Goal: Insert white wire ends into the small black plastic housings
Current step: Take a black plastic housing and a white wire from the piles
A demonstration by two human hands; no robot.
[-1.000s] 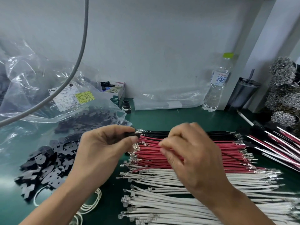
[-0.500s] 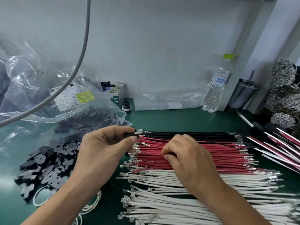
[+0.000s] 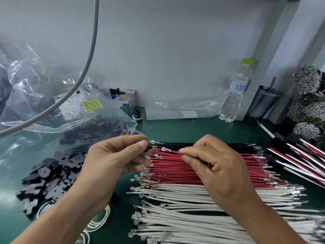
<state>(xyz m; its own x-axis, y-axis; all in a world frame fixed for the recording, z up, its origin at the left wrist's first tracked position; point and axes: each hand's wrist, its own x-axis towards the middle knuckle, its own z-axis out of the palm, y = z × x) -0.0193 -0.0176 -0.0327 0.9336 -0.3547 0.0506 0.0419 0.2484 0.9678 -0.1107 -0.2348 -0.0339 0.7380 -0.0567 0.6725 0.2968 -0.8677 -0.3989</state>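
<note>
My left hand (image 3: 112,159) pinches a small black plastic housing (image 3: 149,148) between thumb and forefinger, held above the green bench. My right hand (image 3: 216,166) pinches a red wire (image 3: 171,151) near its metal terminal, the tip pointing left toward the housing with a short gap between them. Below both hands lies a flat bed of wires: black wires (image 3: 219,144) at the back, red wires (image 3: 172,171) in the middle, white wires (image 3: 175,217) in front, all with metal terminals at the ends.
A pile of black housings (image 3: 45,180) lies at the left, partly under a clear plastic bag (image 3: 52,103). A grey cable (image 3: 91,55) hangs across the upper left. A water bottle (image 3: 235,95), a dark tumbler (image 3: 263,103) and finished red-white-black harnesses (image 3: 302,161) stand at the right.
My right hand dipped to the red wires, picked one out and lifted it toward the housing. My left hand has held the housing almost still.
</note>
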